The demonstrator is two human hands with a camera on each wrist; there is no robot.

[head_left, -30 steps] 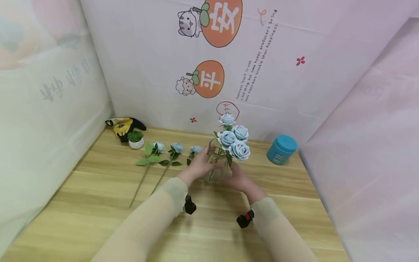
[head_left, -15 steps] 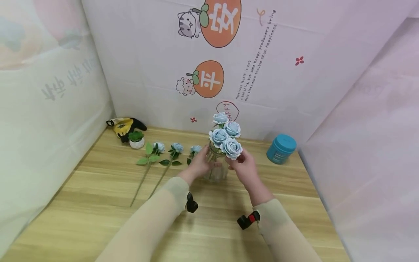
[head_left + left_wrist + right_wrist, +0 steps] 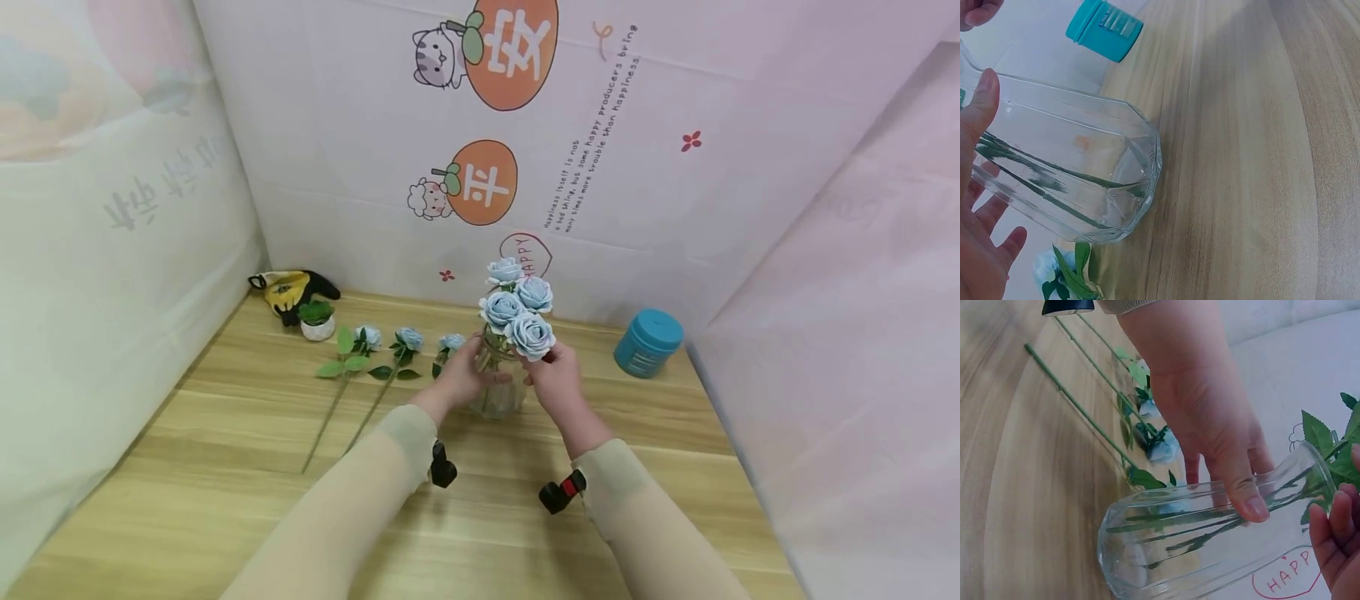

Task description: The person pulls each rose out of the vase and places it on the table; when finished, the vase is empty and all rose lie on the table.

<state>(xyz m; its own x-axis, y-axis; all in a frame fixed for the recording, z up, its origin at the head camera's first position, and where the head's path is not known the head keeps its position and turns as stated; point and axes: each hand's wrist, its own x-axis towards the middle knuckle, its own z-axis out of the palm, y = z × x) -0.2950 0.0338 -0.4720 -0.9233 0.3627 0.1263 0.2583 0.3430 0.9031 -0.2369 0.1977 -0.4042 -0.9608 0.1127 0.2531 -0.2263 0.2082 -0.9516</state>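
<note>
A clear glass vase stands on the wooden table with several light blue artificial roses in it. My left hand grips the vase from the left, thumb and fingers on opposite sides in the right wrist view. The green stems show through the glass. Up at the right of the rim, my right hand is beside the front rose. Its fingertips are bent close to the leaves; the blossom hides whether they pinch anything.
Three loose blue roses lie left of the vase, the nearest partly behind my left hand. Further left are a small potted plant and a black-and-yellow glove-like item. A teal lidded jar stands at the right. Printed cloth walls surround the table.
My right hand has risen from the vase's lower right side to the blossoms. The roses have shifted left and sit closer over the rim. During the last half second, little has moved.
</note>
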